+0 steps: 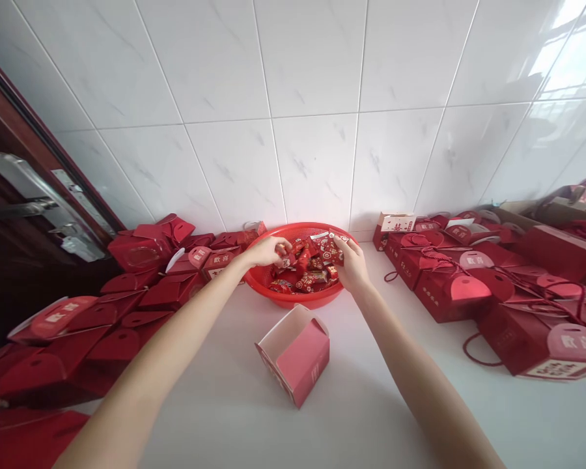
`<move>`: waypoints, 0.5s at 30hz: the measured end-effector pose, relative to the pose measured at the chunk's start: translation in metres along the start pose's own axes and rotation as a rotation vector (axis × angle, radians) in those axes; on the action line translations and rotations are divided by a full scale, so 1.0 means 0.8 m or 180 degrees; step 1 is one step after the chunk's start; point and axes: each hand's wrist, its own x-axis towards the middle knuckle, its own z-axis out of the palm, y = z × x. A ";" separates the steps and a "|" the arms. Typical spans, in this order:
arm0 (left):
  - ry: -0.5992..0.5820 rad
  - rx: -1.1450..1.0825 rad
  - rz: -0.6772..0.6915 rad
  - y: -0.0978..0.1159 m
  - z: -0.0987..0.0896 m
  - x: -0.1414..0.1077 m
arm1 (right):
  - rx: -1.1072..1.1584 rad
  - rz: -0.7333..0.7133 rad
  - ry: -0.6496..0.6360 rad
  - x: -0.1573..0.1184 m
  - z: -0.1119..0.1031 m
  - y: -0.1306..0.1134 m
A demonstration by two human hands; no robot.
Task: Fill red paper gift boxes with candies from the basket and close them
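A red plastic basket (273,296) stands against the tiled wall, with several red wrapped sweets (312,280) inside. My right hand (352,264) is at its right side, fingers closed on a red patterned packet (328,247). Over the basket's left part, my left hand (269,251) has its fingers curled together near the sweets; whatever they may grip is too small to make out. Between my forearms, in front of the basket, an open red gift box (303,361) sits on the white table, its top flaps apart and pale inside showing.
Folded red gift boxes (151,286) crowd the left side. More red boxes with cord handles (449,286) line the right, near a brown carton (542,218). A dark door with a metal handle (39,189) is at far left. The white table (371,404) runs to the wall.
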 end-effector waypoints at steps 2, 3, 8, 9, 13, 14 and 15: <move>0.0002 -0.0445 0.0100 0.012 -0.002 -0.006 | 0.0002 -0.0013 0.0016 0.000 0.001 0.000; -0.0011 -0.0645 0.0123 0.018 -0.001 -0.009 | 0.0001 -0.0022 0.0023 0.001 0.001 0.001; -0.0035 -0.1551 0.0233 0.044 0.018 -0.027 | -0.0035 -0.0092 0.0056 0.003 0.000 0.005; -0.0034 -0.1810 0.0239 0.048 0.022 -0.030 | -0.0050 -0.0106 0.0057 0.003 -0.001 0.006; -0.0005 -0.2641 0.0076 0.061 0.035 -0.038 | -0.0123 -0.0150 0.0055 0.004 -0.004 0.008; 0.0012 -0.2734 0.0029 0.063 0.037 -0.039 | -0.0136 -0.0161 0.0059 0.005 -0.005 0.009; 0.0032 -0.2806 -0.0007 0.063 0.039 -0.039 | -0.0144 -0.0175 0.0063 0.005 -0.006 0.009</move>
